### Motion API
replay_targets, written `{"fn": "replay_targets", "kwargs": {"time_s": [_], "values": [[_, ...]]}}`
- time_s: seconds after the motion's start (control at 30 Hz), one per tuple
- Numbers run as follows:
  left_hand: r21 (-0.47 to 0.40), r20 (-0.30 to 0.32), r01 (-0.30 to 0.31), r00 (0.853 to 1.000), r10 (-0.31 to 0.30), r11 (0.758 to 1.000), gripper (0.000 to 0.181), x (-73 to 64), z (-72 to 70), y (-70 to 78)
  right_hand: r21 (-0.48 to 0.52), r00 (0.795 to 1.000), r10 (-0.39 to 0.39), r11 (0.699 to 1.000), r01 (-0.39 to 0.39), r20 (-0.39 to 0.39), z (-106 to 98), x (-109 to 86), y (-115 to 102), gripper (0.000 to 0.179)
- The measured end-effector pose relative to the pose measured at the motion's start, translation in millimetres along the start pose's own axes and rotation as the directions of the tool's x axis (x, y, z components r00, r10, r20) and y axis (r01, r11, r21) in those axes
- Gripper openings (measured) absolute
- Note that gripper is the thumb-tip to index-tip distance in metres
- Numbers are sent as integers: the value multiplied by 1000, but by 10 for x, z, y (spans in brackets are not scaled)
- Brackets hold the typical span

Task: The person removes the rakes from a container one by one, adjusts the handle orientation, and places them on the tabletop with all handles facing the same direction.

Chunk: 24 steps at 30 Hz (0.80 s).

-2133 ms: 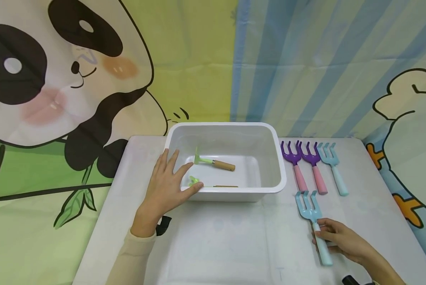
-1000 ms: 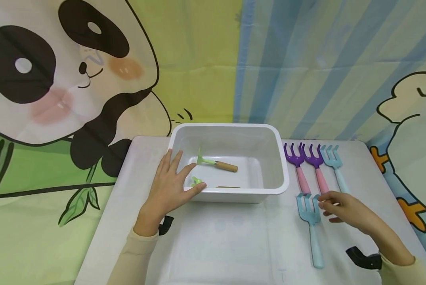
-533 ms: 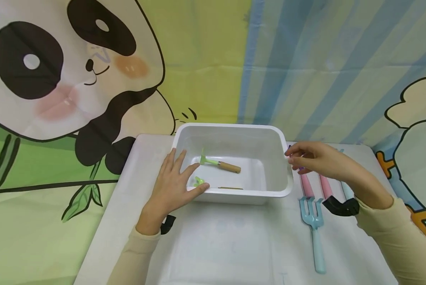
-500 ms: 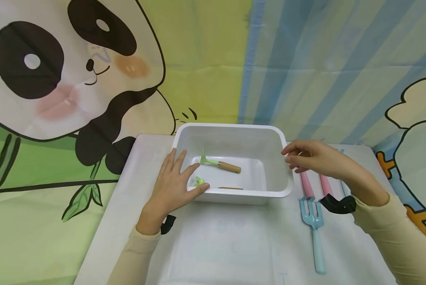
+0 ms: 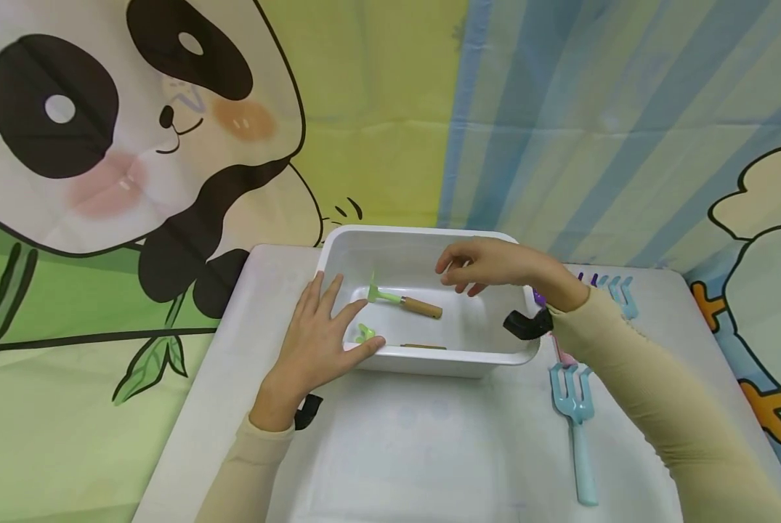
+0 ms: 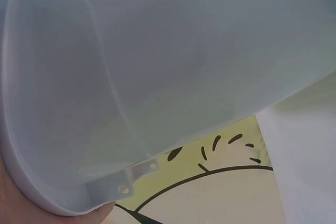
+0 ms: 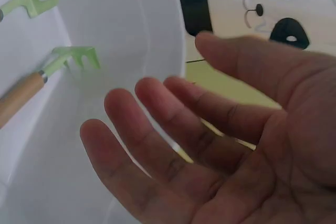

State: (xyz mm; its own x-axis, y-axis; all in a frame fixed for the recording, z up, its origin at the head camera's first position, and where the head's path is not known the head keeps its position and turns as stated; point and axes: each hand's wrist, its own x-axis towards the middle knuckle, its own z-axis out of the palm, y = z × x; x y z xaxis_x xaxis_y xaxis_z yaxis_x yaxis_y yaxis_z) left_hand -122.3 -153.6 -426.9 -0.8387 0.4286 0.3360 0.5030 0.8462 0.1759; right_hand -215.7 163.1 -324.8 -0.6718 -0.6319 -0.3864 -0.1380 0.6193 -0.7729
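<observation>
My left hand (image 5: 308,341) rests with spread fingers on the left front corner of a white plastic bin (image 5: 455,357). Above the bin's right half hovers my right hand (image 5: 495,263); its fingers are loosely bent, and the right wrist view shows nothing in them. On the bin floor lies a small green rake with a wooden handle (image 5: 420,307). A second green-headed rake (image 5: 364,333) lies along the front wall, partly hidden by the rim and my left thumb.
A light blue hand fork (image 5: 573,399) lies on the white table (image 5: 416,450) right of the bin. Behind it, another light blue fork (image 5: 620,294) and purple forks with pink handles are partly covered by my right forearm. A printed curtain (image 5: 377,109) stands behind the table.
My right hand let go of the light blue fork on the table, then moved up and left to above the bin. My left hand has stayed on the bin's corner.
</observation>
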Motion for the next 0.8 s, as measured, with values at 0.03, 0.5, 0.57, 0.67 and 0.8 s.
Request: {"fn": "replay_targets", "kwargs": {"time_s": [0.03,0.5,0.57,0.67,0.8], "values": [[1,4,2,1000,-2,1000,83,-2,1,-1,-11,1000,-3,1000,3,24,6,90,-5,30],[6,-10,-13,1000,13,1000,82,3,6,-25,-30,962,23,999,-15,272,305,1057,191,30],[5,-8,-13,1000,13,1000,82,3,9,-23,-15,955,43,999,-40,293,354,1099,211,28],[8,2,-7,1000,7,1000,83,-2,6,-19,13,941,85,995,-94,329,430,1135,240,27],[10,0,-9,1000,9,1000,83,2,-2,-15,1,920,153,986,-165,362,501,1180,318,35]]}}
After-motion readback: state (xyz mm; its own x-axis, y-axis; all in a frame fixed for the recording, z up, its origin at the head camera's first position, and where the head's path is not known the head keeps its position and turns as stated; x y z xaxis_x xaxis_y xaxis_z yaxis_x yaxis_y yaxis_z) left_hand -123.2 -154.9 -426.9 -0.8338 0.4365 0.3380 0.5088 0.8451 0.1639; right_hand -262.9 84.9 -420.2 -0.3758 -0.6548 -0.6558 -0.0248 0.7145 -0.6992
